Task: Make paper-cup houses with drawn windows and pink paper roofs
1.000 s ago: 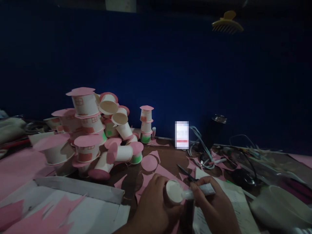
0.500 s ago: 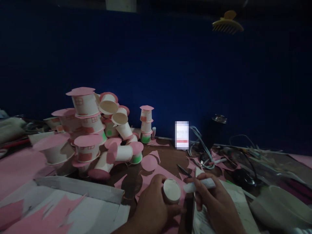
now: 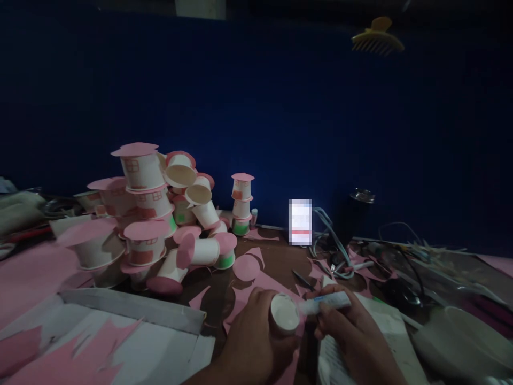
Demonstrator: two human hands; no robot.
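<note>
Matt, paper-like material is shown by the small white cup (image 3: 285,314). Right of the cup, smooth plastic is suggested by the white tube (image 3: 336,301), and glossy black plastic by the mouse (image 3: 405,293). Beyond the cup, a brown, wood-like surface is presented by the tabletop (image 3: 280,262), and shiny metal by the bottle top (image 3: 363,196). Left of the cup, matt card is seen in the white tray (image 3: 132,307).
</note>
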